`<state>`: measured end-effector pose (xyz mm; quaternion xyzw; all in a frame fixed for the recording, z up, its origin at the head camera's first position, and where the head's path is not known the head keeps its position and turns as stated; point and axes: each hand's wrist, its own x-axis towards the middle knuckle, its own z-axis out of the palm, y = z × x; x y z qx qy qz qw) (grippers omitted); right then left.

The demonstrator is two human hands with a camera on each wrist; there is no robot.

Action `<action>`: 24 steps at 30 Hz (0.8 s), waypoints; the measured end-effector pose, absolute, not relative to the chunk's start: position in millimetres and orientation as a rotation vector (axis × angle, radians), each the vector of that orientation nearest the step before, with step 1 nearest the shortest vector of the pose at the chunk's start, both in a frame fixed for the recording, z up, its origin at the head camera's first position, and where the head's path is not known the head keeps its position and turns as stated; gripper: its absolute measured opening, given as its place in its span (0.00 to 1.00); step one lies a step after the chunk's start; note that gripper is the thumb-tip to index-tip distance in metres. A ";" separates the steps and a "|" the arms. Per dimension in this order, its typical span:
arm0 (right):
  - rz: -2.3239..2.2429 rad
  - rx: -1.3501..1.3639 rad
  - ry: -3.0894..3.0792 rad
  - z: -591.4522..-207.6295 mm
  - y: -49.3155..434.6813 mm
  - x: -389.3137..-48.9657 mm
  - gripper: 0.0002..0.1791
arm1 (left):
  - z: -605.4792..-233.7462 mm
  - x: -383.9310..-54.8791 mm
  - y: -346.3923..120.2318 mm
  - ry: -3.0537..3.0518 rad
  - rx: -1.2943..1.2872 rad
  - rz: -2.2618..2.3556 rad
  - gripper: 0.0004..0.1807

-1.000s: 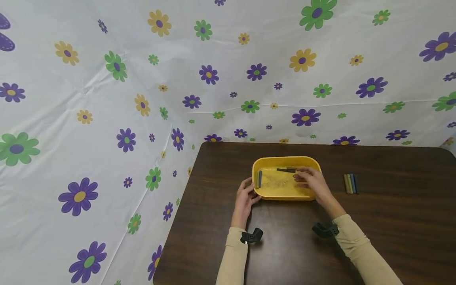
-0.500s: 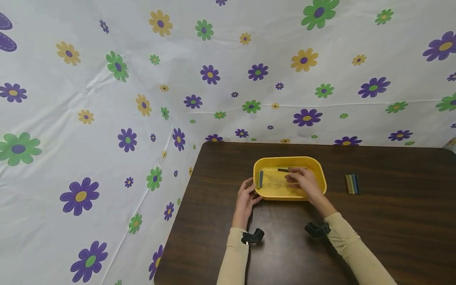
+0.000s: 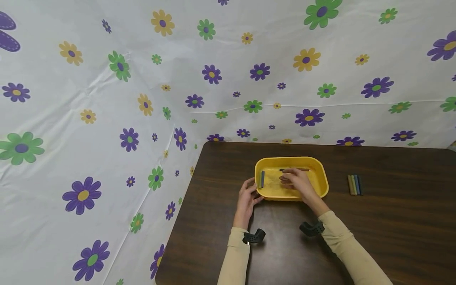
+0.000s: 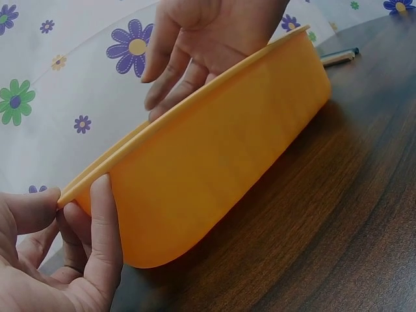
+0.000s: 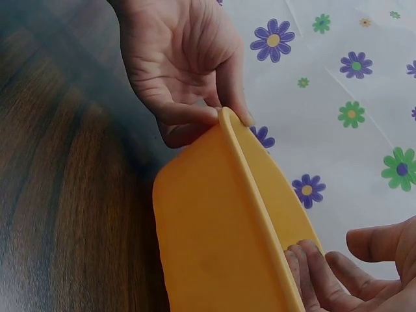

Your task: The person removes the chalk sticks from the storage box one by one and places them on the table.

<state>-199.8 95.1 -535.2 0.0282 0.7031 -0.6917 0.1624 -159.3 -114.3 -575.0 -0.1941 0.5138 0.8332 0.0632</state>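
A yellow plastic tray stands on the dark wooden table. My left hand pinches its left end, thumb and fingers on the rim, as the left wrist view shows. My right hand reaches down into the tray; its fingers are loosely bent, the thumb apart, with nothing visibly held, though the fingertips are partly hidden by the tray wall. Beside those fingers, along the far wall, lies a thin dark stick, and a brownish stick shows past the hand. A blue chalk-like stick lies at the tray's left end.
To the right of the tray, several chalk-like sticks in tan, green and blue shades lie side by side on the table. A white flower-print sheet hangs behind the table and to its left.
My right hand has moved left inside the tray, covering most of the dark stick and uncovering the brownish stick. My left hand keeps its hold on the tray.
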 end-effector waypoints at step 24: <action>-1.875 0.077 2.040 -553.4 40.9 -215.9 0.27 | -574.9 -159.4 -114.1 1.590 -0.570 2.481 0.19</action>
